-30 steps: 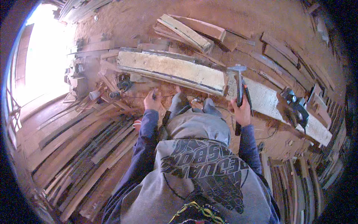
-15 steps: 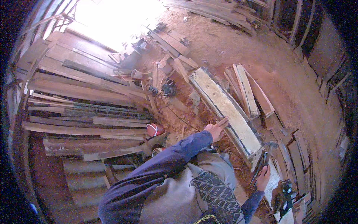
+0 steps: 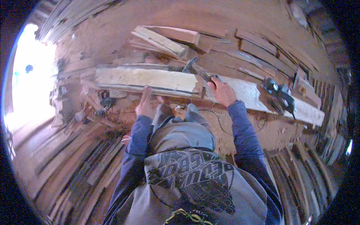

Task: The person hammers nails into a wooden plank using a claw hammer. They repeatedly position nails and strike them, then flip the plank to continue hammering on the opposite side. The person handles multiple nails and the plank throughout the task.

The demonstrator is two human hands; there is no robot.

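A long, narrow wooden piece (image 3: 142, 77) with a pale top and dark edges lies crosswise in front of me. My left hand (image 3: 145, 104) reaches its near edge, fingers stretched out and fingertips against the side. In my right hand (image 3: 224, 92) is a hammer (image 3: 192, 64), its head pointing up and left above the right end of that piece. The hand is closed round the lower handle. Beneath and to the right runs a pale plank (image 3: 243, 90), on which a dark power tool (image 3: 279, 95) rests. Motion blurs the picture somewhat.
Beyond the piece lie shorter pale boards (image 3: 159, 40) and several wooden frames (image 3: 258, 45) on reddish ground. Stacks of planks (image 3: 80, 165) fill the near left, with more timber (image 3: 303, 168) at near right. A dark object (image 3: 107, 101) sits left of my left hand.
The view has swung round, so the long piece now lies crosswise instead of slanting. The hammer stays in my right hand, and my left hand remains at the piece's near edge.
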